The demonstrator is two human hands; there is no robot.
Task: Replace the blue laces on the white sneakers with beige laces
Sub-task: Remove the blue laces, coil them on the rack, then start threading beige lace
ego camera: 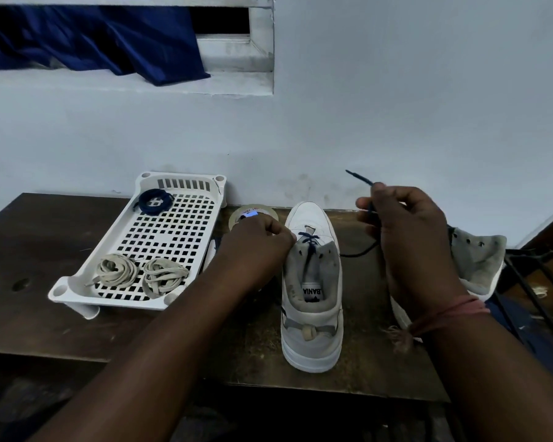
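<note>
While the left hand (262, 237) is curling its fingers against the left collar of the white sneaker (312, 282), seemingly pinching the upper's edge, the right hand (399, 231) is lifting above the table (45, 282), thumb and fingers pinching the free end of the blue lace (361, 180). That lace is running from the pinch down to the sneaker's right side, with its tip sticking up and to the left past the fingers; a crossed stretch is lying in the eyelets near the toe. Standing upright on the table, the sneaker is pointing its toe away toward the wall (396, 106), its long axis running near to far. Its tongue label is showing the letters "BANIA", partly cut off. A second sneaker (479, 260) is lying behind the right wrist. Left of the shoe, a white perforated tray (147, 250) is holding two beige laces (141, 274) at its near end and a coiled blue lace (154, 200) at its far end.
</note>
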